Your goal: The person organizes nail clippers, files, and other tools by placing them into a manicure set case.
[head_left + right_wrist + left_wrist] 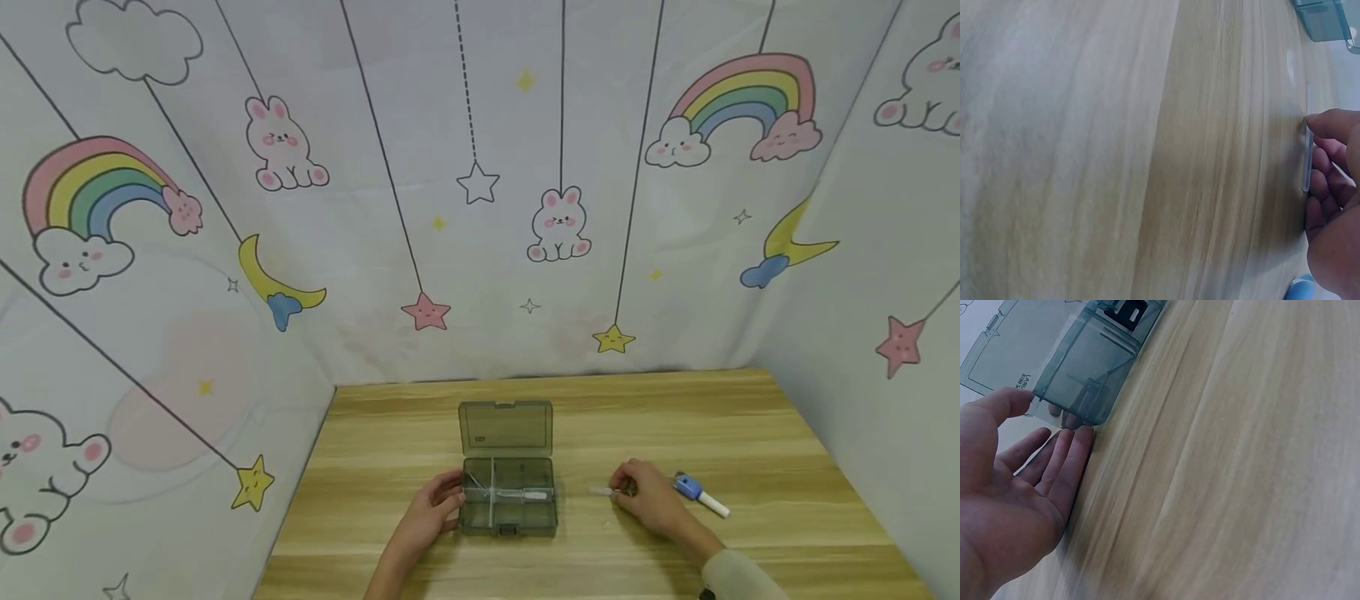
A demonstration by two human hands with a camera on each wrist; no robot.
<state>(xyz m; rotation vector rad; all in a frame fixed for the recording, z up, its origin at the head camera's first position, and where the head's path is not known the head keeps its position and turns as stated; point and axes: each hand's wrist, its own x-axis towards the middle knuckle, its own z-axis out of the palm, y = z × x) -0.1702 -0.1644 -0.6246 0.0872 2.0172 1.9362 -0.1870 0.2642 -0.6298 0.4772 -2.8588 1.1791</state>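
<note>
A dark translucent compartment box point(517, 517) stands on the table with its lid point(506, 429) raised. Inside, a slim clear piece with a whitish end point(534, 496) lies across the dividers. My left hand point(431, 510) rests against the box's left side. In the left wrist view its thumb point(1010, 403) touches the upper edge and the straight fingers point(1069, 462) meet the lower wall. To the right of the box, my right hand point(651, 498) pinches a thin clear plastic strip point(1307, 162) low over the wood. One end of the strip point(600, 491) points toward the box.
A blue-and-white stick-like object point(701, 494) lies just right of my right hand. A small clear bit point(606, 524) is on the wooden table point(390, 425) in front. Printed cloth walls point(360, 350) border the table at the back and sides.
</note>
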